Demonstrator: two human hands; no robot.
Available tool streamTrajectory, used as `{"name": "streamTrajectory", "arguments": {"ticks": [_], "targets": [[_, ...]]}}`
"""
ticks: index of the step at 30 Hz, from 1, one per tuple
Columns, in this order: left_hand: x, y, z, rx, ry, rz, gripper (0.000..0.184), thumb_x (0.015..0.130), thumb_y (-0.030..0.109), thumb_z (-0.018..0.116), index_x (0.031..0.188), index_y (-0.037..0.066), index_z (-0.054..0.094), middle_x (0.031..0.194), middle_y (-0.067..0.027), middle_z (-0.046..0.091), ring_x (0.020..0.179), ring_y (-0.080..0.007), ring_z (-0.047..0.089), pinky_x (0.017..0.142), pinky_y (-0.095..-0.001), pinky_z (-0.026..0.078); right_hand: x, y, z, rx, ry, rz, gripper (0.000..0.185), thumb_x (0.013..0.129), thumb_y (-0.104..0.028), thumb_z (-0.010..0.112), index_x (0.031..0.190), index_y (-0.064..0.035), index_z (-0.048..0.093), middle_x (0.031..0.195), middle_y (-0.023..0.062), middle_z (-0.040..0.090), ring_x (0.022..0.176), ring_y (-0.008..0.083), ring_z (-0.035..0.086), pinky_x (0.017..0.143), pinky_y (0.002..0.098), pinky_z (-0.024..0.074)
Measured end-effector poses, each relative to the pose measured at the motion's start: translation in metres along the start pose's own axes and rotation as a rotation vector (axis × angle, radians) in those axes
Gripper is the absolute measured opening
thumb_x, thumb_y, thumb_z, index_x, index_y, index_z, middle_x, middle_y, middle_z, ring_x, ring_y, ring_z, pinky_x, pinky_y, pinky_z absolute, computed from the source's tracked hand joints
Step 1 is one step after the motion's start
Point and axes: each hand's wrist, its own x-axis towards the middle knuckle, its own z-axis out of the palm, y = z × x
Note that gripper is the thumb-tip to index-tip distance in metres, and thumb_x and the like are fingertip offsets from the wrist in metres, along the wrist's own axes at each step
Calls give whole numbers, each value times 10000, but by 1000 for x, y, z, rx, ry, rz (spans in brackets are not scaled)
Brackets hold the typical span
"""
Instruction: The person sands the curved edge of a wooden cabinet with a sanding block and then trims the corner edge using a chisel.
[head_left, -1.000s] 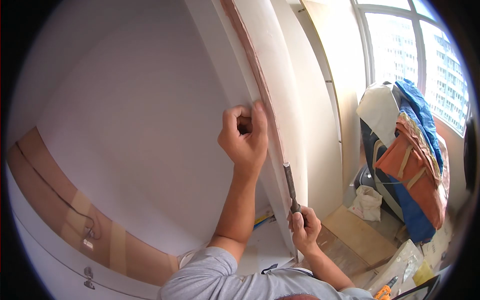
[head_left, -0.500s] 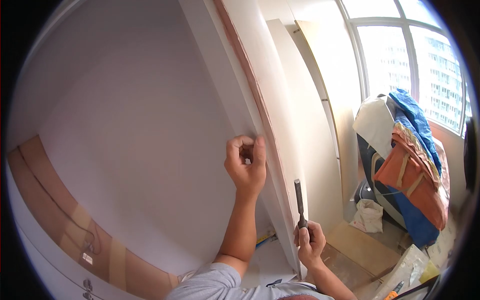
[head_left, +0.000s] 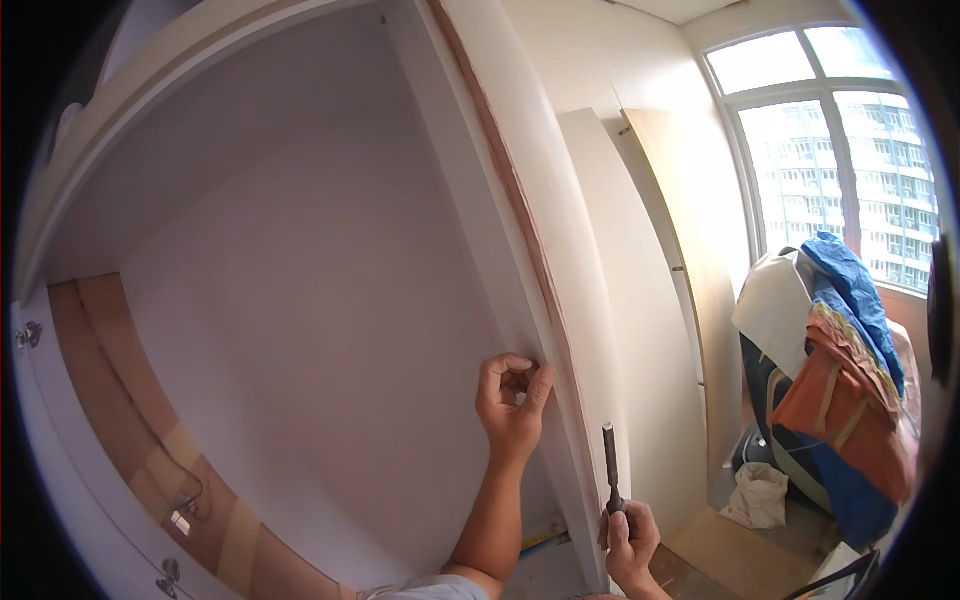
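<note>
A pale-walled cabinet (head_left: 300, 260) takes up the left and middle of the frame; it looks rigid and fixed, not something to lift. Along its right side, from the top centre to the bottom centre, stands a white upright (head_left: 450, 190), probably stiff board. A thin reddish-brown strip (head_left: 500, 150) runs down this edge from the top centre; it may be brittle or crumbly and would best be touched lightly.

At the centre right, the left hand (head_left: 512, 400) is beside the upright, fingers curled and thumb close to the forefinger; whether they pinch anything, I cannot tell. In the lower right, the right hand (head_left: 632, 545) is wrapped around the handle of a chisel (head_left: 611, 455), thumb laid along it. The chisel rises above this grip, its narrow blade pointing to the top of the frame. It should feel stiff and moderately light, with a likely sharp tip, so the handle is the place to hold it.
</note>
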Motion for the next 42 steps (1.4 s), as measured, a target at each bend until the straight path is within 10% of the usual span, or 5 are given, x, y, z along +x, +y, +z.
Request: {"name": "streamTrajectory", "arguments": {"ticks": [7,9,42], "targets": [[-2,2,5,14,29,41,312,963,105,867,1109,69,593,939,-15,648,801,-92,615,739,-273,515,10,-15,-9,19,-13,76,409,1113,-393,657,1175,4,735,857,76,737,620,149,630,554,308,497],[-3,4,6,1,49,39,293,962,81,848,1103,71,592,954,-19,650,805,-90,604,746,-279,516,11,-10,-13,67,-65,78,224,1122,-198,658,1254,-20,627,803,-8,634,620,23,493,561,206,434],[-12,51,13,395,-79,182,340,1016,143,812,1257,11,612,905,-45,679,769,-84,613,693,-263,531,75,-55,89,333,-159,-54,398,1118,-56,612,1511,-3,574,887,42,675,653,67,588,569,242,465]]}}
